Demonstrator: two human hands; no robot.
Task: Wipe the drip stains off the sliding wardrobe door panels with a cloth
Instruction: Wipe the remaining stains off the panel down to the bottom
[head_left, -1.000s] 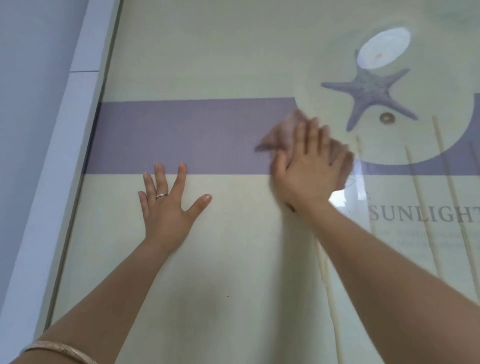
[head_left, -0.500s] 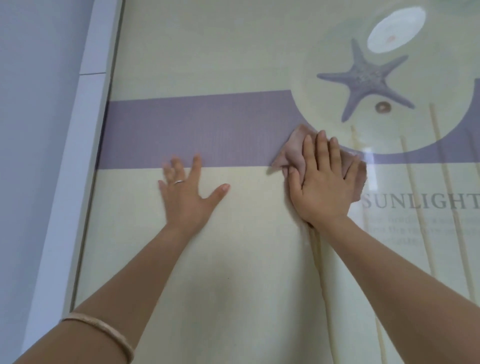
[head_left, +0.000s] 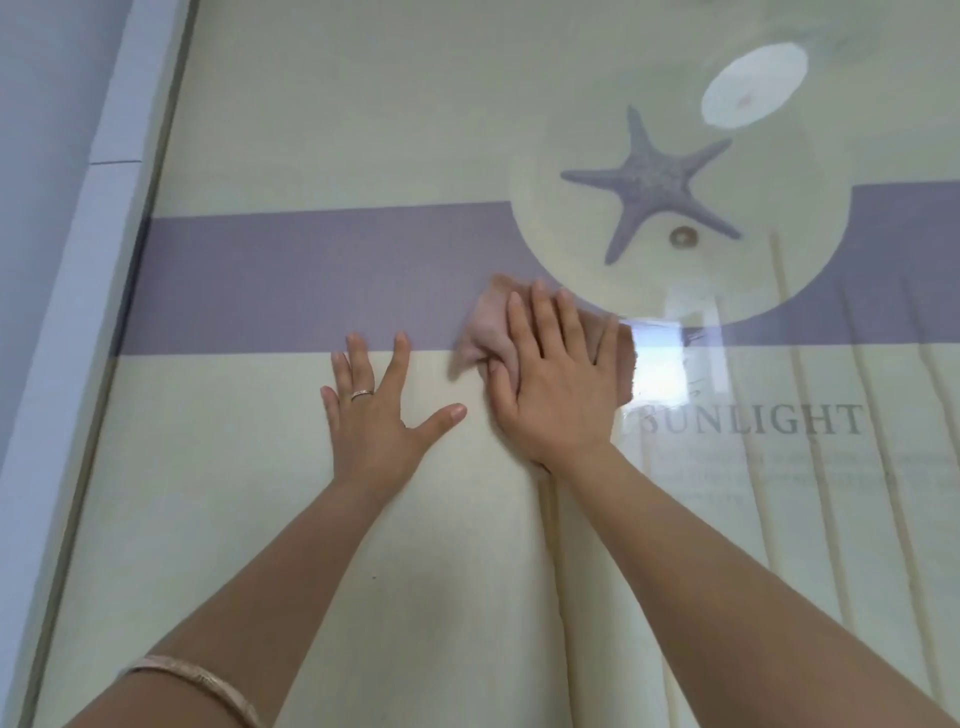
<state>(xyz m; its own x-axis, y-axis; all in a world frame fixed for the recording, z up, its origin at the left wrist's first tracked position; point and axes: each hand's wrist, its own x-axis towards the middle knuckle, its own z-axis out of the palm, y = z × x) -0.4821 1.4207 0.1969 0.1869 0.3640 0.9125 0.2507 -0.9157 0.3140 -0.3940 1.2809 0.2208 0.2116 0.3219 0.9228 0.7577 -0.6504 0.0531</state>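
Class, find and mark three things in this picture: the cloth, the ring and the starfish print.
cloth (head_left: 485, 332), head view, bare left part beside the fingers.
ring (head_left: 362, 394), head view, band on the left hand's finger.
starfish print (head_left: 649, 184), head view, its centre.

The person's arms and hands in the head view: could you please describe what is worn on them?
Both forearms are bare, with no sleeves in view. The left hand wears a thin, pale metallic ring on one of its fingers, and a slim, pale gold-toned bangle circles the left forearm near the bottom edge of the view. The right hand shows no ring, watch or bracelet.
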